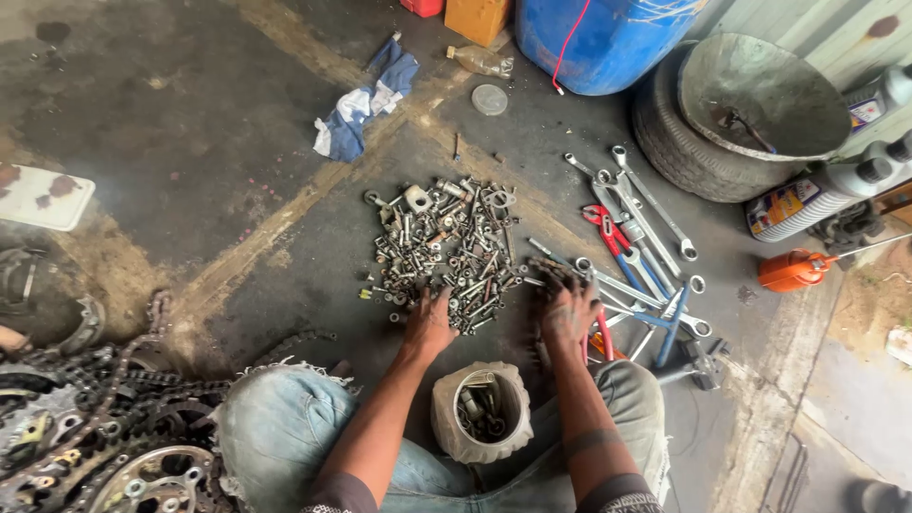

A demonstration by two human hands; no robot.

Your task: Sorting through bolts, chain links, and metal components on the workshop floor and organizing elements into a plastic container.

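A person sits on the concrete floor [190, 142] with a cut-open plastic jar [480, 411] between the knees; a few bolts and metal bits lie in its bottom. Just beyond it spreads one heap of bolts, nuts and washers [445, 252], too many to count. The left hand [429, 323] rests palm down on the heap's near edge, fingers loosely spread, gripping nothing that shows. The right hand [567, 309] lies at the heap's near right edge, fingers spread over loose pieces; whether it holds any, I cannot tell. To the right lie several spanners [646, 214] and one pair of red-handled pliers [608, 228]. Far right, one metal basin [760, 95] sits on a tyre [684, 152], beside a blue drum [608, 43]. Chains and sprockets [85, 418] pile up near left.
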